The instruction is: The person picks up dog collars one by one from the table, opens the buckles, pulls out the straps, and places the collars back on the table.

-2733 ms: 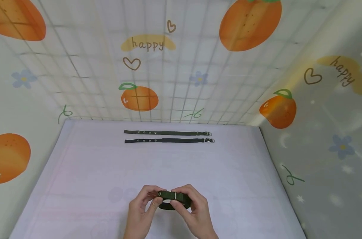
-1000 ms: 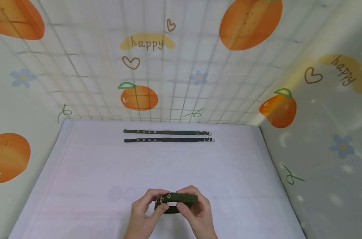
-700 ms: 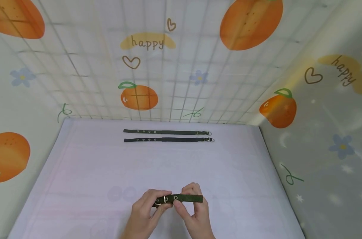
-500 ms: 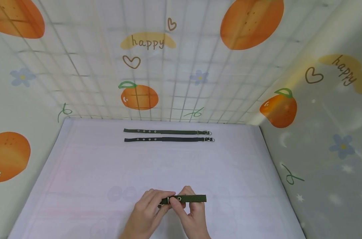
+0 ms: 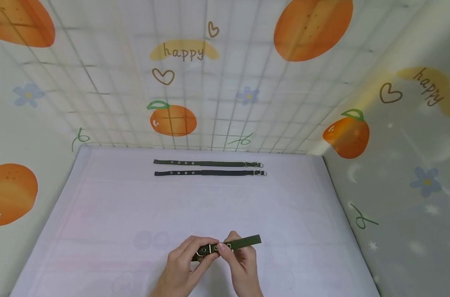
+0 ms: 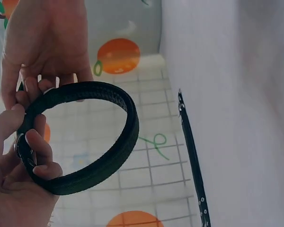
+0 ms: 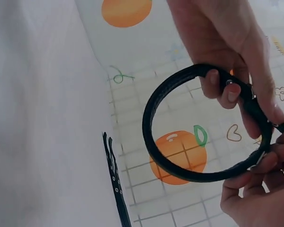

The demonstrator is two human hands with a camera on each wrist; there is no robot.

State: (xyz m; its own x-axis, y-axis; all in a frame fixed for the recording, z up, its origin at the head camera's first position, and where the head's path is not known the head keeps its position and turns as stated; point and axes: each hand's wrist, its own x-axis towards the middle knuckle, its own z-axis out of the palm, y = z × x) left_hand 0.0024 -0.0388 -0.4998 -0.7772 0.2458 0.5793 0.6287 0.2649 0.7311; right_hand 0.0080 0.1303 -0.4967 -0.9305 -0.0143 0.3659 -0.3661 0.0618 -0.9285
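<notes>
A dark green webbing dog collar (image 5: 249,241) is bent into a loop above the near part of the table. My left hand (image 5: 184,264) grips it around the buckle end, where the metal buckle (image 5: 210,248) and a D-ring show. My right hand (image 5: 243,266) pinches the strap just right of the buckle, thumb on the front. The free tail slants up to the right past the fingers, with metal eyelets near the thumb. In the left wrist view the loop (image 6: 99,172) hangs round and open; the right wrist view shows the same loop (image 7: 180,172) from the other side.
Two similar collars lie straight and parallel near the table's (image 5: 136,206) far edge: a green one (image 5: 221,164) behind a black one (image 5: 225,173). Their buckles point right. Printed curtains (image 5: 206,90) enclose the back and both sides.
The tail now reaches farther right and has tilted upward, with more eyelets showing. The buckle has come into view beside my left fingers. My right hand has shifted its pinch along the strap.
</notes>
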